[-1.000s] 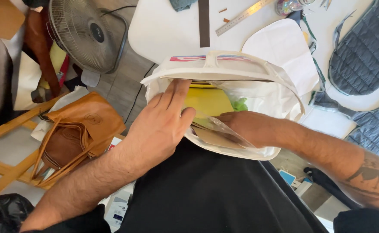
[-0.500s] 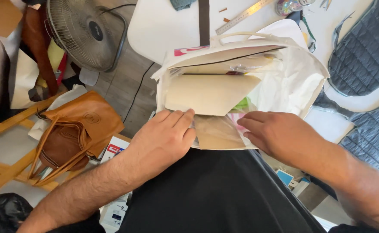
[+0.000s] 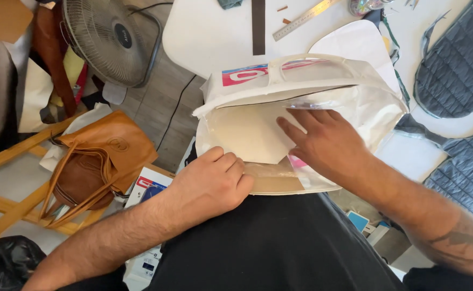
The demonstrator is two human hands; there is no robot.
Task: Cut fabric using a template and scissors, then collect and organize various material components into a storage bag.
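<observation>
- Head view, centre of the frame: a white plastic bag (image 3: 355,81) with a red-and-blue print and a looped handle lies open on the person's lap, its mouth gaping toward the lower edge, its far side resting against the white table (image 3: 204,32).
- Inside the bag's mouth a cream paper sheet (image 3: 247,134) lies flat; below it a tan card piece (image 3: 274,183) shows at the bag's lower lip.
- The left hand (image 3: 209,186), just left of centre, is curled into a loose fist, with the knuckles pressing the bag's near edge; the fingers fold under, so I cannot tell whether they pinch the plastic.
- The right hand (image 3: 328,143), right of centre, is spread open and flat, fingers pointing to the upper left, resting on the cream paper sheet and the clear plastic inside the bag; it grips nothing.
- Upper centre: a metal ruler (image 3: 301,20) and a dark strip (image 3: 258,27) lie on the table.
- Upper left: a grey floor fan (image 3: 107,40).
- Left of centre: a tan leather handbag (image 3: 96,172) on a wooden frame.
- Right edge: grey quilted fabric pieces (image 3: 457,64).
</observation>
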